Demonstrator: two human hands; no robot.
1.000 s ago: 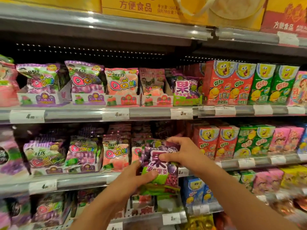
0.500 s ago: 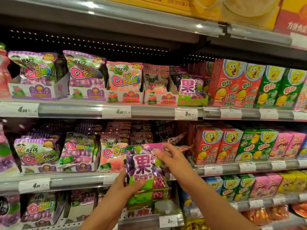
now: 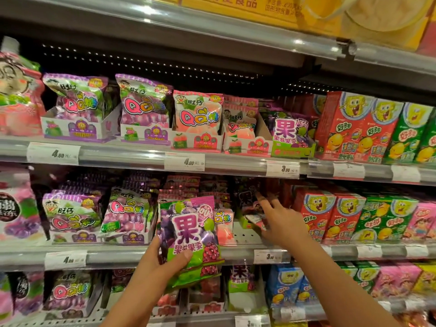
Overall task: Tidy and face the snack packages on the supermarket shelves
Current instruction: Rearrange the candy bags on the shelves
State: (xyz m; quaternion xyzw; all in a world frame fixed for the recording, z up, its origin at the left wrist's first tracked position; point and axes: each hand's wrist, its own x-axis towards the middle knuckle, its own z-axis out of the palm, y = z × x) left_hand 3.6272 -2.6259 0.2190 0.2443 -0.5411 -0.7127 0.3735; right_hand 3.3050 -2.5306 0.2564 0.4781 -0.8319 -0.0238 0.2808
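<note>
Before the middle shelf (image 3: 132, 254), my right hand (image 3: 280, 223) has let go of the purple fruit-gummy bag (image 3: 191, 239) and now reaches, fingers spread, toward dark packets (image 3: 247, 199) deeper in. My left hand (image 3: 162, 263) alone grips the bag's lower edge, upright, covering a peach QQ bag (image 3: 224, 226). Red cartoon boxes (image 3: 328, 215) stand just right.

Lower half of grape gummy bag (image 3: 188, 234) partly covered by left hand (image 3: 162, 260). Right hand (image 3: 280, 223) fingertips blurred; contact with dark packets (image 3: 247, 199) undeterminable. Pouch (image 3: 16, 95) cut by left edge.
</note>
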